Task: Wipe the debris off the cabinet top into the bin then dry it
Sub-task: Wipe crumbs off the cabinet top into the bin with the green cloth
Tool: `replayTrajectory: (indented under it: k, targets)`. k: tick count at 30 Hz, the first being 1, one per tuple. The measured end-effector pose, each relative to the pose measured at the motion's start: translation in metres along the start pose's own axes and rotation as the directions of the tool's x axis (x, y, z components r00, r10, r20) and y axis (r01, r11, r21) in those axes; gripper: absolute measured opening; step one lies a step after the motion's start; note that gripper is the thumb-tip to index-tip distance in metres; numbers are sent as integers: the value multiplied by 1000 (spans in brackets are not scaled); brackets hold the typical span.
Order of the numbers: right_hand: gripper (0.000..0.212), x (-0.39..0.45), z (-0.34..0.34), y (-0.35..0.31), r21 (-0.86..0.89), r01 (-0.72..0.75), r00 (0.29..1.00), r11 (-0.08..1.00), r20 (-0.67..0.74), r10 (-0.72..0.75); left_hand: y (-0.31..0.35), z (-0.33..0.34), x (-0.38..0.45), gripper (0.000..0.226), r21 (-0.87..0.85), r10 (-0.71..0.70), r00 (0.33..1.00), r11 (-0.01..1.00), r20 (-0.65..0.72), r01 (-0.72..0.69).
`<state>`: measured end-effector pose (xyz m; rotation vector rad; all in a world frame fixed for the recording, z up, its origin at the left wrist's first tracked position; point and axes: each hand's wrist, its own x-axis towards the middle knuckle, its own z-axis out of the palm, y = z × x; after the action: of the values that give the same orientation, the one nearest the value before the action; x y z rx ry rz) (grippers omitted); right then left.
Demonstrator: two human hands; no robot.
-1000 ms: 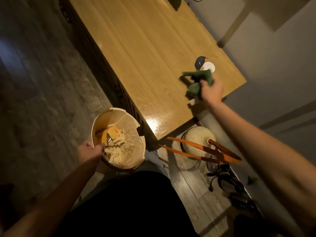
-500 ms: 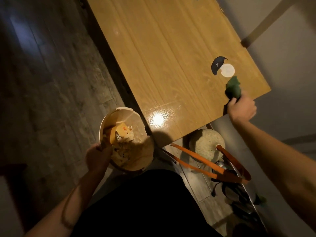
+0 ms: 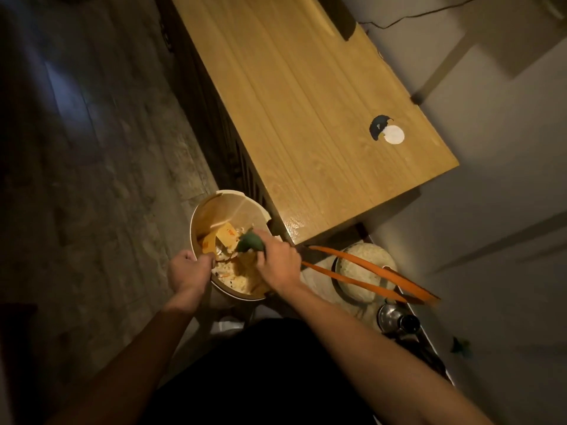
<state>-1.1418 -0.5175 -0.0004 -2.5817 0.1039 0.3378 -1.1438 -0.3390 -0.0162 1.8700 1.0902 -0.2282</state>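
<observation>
The wooden cabinet top (image 3: 306, 118) runs from the top centre to the right, glossy at its near corner. A round beige bin (image 3: 227, 207) full of paper scraps and crumbs sits at the cabinet's near-left corner. My left hand (image 3: 188, 273) grips the bin's near rim. My right hand (image 3: 277, 262) is over the bin, shut on a bunched green cloth (image 3: 250, 242) that hangs above the rubbish. A dark patch with a white round disc (image 3: 394, 134) lies on the cabinet top near its right edge.
Below the cabinet's near end stand a round pale woven object (image 3: 365, 265), orange straps (image 3: 368, 271) and dark metal items (image 3: 399, 322). A cable (image 3: 414, 16) runs off the cabinet's far end. Dark wood floor lies to the left, a pale wall to the right.
My right hand has carried the green cloth from the cabinet top's right edge, near the disc, down over the bin. My left hand still holds the bin's rim.
</observation>
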Motion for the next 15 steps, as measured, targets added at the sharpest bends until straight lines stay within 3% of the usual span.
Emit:
replayTrajectory:
  k: [3, 7, 11, 15]
  targets:
    - [56, -2, 5, -14, 194, -59, 998, 979, 13, 58, 2, -8, 3, 26, -3, -5, 1000, 1000, -18, 5]
    - [48, 18, -27, 1, 382, -34, 997, 923, -52, 58, 5, -13, 7, 19, 18, -5, 999, 1000, -38, 6]
    - [36, 69, -86, 57, 456, -130, 950, 880, -198, 242, 13, -8, 15, 25, 27, -4, 998, 1000, -55, 6]
    - [36, 127, -148, 131, 402, -280, 860, 872, -297, 414, 19, -4, 32, 28, 34, -30, 999, 999, -43, 31]
